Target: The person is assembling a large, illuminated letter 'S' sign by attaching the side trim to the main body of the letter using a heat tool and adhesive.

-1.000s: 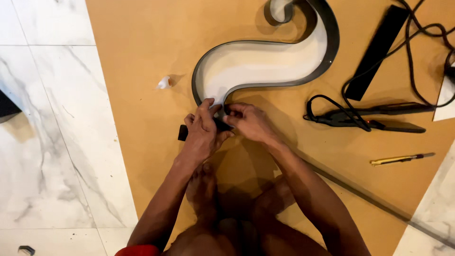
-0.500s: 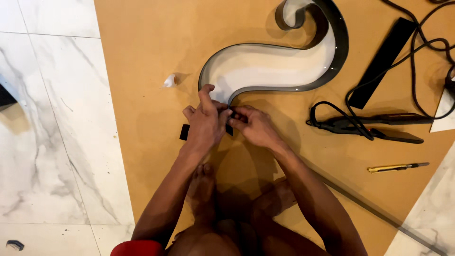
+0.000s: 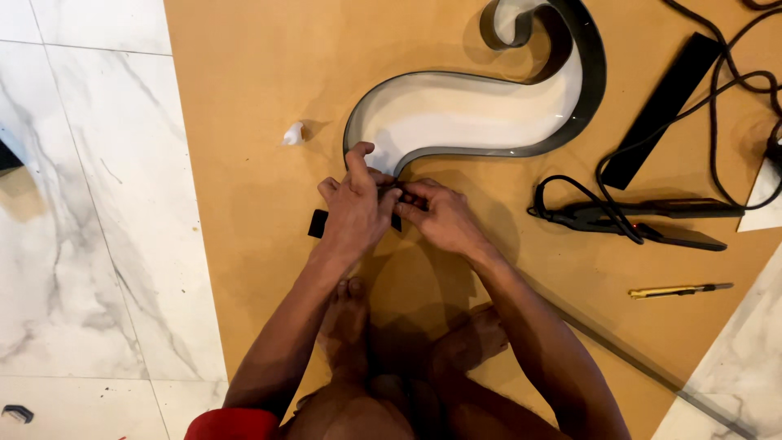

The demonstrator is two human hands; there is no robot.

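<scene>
A large curved sign letter (image 3: pixel 481 110) with a white face and a dark metal rim lies on a brown board (image 3: pixel 244 98). My left hand (image 3: pixel 354 208) presses on the near end of the rim, with its index finger on the rim's edge. It also covers part of a small black piece (image 3: pixel 318 222) that lies flat on the board. My right hand (image 3: pixel 440 216) meets the left one at the same spot, its fingers pinched on the dark rim strip. What lies between the fingertips is hidden.
A black corded tool (image 3: pixel 643 218) and tangled cable (image 3: pixel 725 90) lie right of my hands, beside a long black bar (image 3: pixel 664 110). A yellow utility knife (image 3: pixel 676 290) lies nearer. A white scrap (image 3: pixel 293 134) sits left of the letter. My bare feet (image 3: pixel 350 326) rest on the board; marble floor (image 3: pixel 90 204) surrounds it.
Both hands stayed together at the letter's near end with only small finger shifts. The view drifted a little, so the letter and tools sit slightly further right in frame.
</scene>
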